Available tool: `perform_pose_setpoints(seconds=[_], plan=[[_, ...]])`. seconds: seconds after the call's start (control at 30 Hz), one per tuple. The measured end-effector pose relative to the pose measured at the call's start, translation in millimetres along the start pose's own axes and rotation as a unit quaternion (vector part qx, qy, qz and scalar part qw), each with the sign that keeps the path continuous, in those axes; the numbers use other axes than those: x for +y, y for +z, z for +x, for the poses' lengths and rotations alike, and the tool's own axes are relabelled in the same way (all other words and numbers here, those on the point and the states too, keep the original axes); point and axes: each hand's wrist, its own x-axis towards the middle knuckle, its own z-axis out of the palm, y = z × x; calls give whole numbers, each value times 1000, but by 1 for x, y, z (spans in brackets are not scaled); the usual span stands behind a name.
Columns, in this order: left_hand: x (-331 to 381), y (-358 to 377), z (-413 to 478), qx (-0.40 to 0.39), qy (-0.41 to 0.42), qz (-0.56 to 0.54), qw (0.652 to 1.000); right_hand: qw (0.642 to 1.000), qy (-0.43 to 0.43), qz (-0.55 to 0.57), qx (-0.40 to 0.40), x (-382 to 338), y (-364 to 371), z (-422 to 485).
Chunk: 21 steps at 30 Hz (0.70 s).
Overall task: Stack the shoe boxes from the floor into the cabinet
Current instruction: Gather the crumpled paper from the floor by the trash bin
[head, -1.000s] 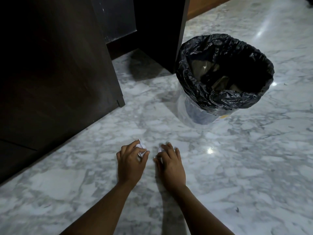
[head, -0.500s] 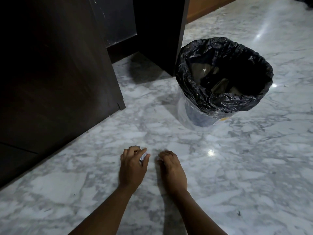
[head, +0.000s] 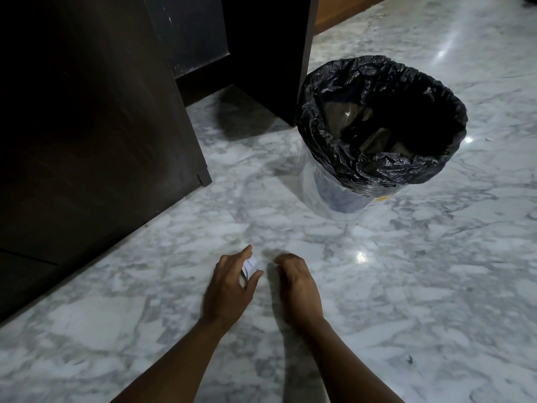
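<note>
- Nearest the camera, at the bottom middle of the frame, both forearms are reaching out over the marble floor [head: 406, 315], with the hands side by side but not touching.
- The left hand [head: 229, 289] is pinching a small crumpled white paper scrap [head: 250, 266] between thumb and fingers, so it's busy with litter, not a box.
- The right hand [head: 296, 286] is curling its fingers down against the floor just right of the left one. Whether anything is sitting under those fingers, I can't tell.
- No shoe boxes are showing anywhere in the frame, so their spot relative to the hands can't be given. They must be lying somewhere outside the view.
- My guess on handling: a shoe box is going to be light, stiff cardboard with a loose lid and fairly slick sides. Both hands should be gripping the short ends low down or cupping under the base, never lifting by the lid alone. The scrap needs to go first.
- Further up on the right, a bin [head: 334, 196] lined with a black bag is standing on the floor, well apart from the hands.
- Filling the left side and the top middle, the dark wooden cabinet [head: 87, 141] is standing on the floor. Its inside is too dark to read, so how full it's getting can't be judged.
</note>
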Motion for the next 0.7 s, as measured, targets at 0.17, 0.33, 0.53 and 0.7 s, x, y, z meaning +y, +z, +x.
perform_pose_setpoints(seconds=[0.17,0.33,0.53,0.7], plan=[[3,2,-3,-4,20,-12,1000,1000,17,15,-6,2,-4,-5],[2,2,0,18,16,-45,999,998,38,54,2,1,-4,-8],[8,5,4,69,0,-81,994,988,84,125,21,3,-7,-5],[7,10,11,88,20,-65,994,980,110,150,65,10,-8,4]])
